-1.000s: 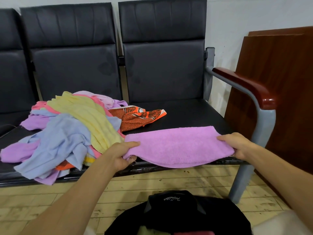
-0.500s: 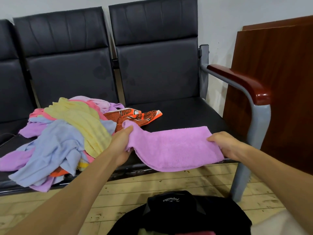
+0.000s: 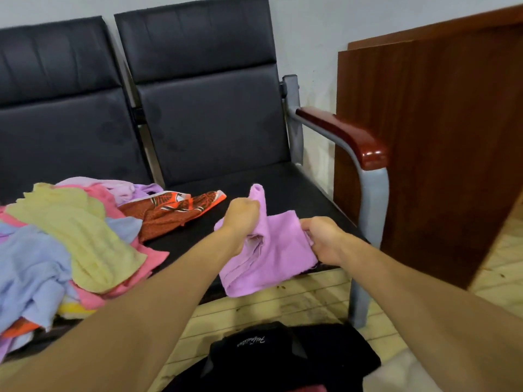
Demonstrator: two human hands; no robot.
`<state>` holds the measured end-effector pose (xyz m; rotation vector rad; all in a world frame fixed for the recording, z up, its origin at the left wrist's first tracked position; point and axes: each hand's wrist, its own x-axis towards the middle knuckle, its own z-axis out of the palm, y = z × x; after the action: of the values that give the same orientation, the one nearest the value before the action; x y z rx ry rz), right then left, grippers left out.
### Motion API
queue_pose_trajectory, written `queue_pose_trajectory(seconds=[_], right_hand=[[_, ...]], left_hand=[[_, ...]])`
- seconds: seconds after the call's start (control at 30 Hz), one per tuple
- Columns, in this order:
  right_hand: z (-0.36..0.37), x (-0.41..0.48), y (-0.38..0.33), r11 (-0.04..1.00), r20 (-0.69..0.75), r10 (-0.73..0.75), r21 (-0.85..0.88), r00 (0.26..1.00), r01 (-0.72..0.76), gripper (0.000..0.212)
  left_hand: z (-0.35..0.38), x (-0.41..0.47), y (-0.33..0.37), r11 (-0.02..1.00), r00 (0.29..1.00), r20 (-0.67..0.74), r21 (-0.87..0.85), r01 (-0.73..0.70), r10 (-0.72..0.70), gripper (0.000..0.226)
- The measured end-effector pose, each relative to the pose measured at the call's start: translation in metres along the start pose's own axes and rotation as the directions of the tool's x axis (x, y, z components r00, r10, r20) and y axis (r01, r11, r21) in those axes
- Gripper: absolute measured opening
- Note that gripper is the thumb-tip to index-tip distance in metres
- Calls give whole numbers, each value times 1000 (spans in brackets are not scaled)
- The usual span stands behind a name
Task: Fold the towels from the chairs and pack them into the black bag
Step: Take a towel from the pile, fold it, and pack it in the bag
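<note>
The black bag (image 3: 283, 360) is seen nearest, on the floor, cut off by the bottom edge. Beyond it, the purple towel (image 3: 271, 258) is gripped by the left hand (image 3: 240, 219) and the right hand (image 3: 322, 239), close together over the chair seat (image 3: 297, 188) front edge, fingertips hidden in cloth. The towel pile (image 3: 70, 236) farther left is cropped.

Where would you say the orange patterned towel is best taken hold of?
Grip the orange patterned towel probably at its right corner, coming from the right over the seat; that corner lies flat and free, while its left end meets the towel pile.
</note>
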<state>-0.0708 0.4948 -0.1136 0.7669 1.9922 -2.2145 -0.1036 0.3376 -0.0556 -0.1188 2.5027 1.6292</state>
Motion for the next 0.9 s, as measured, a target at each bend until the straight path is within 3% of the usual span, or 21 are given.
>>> queue_pose_trajectory(seconds=[0.13, 0.23, 0.33, 0.43, 0.57, 0.63, 0.77, 0.9], right_hand=[[-4, 3, 4, 999, 14, 45, 30, 999, -45, 36], [-4, 5, 3, 998, 9, 64, 0, 998, -64, 34], [-4, 4, -1, 996, 18, 84, -33, 996, -83, 34], [2, 3, -2, 994, 16, 79, -81, 997, -78, 39], [16, 1, -2, 976, -61, -11, -216, 998, -3, 56], [25, -2, -2, 910, -131, -151, -406, 980, 86, 65], [47, -8, 5, 646, -52, -373, -732, 926, 218, 70], [61, -9, 14, 361, 17, -474, -908, 881, 211, 54]], left_hand=[[28, -15, 0, 976, 988, 113, 176, -124, 105, 37], [39, -24, -8, 971, 952, 267, 138, -194, 153, 15], [33, -27, -17, 982, 918, 369, 58, -178, 145, 20], [9, -27, -28, 979, 919, 348, 22, -203, 183, 23], [-29, -28, -56, 886, 904, 215, 213, -412, 369, 32], [-45, -33, -74, 871, 898, 209, 234, -431, 388, 32], [-65, -44, -107, 916, 909, 186, 85, -392, 372, 41], [-70, -52, -112, 946, 924, 203, -61, -317, 323, 34]])
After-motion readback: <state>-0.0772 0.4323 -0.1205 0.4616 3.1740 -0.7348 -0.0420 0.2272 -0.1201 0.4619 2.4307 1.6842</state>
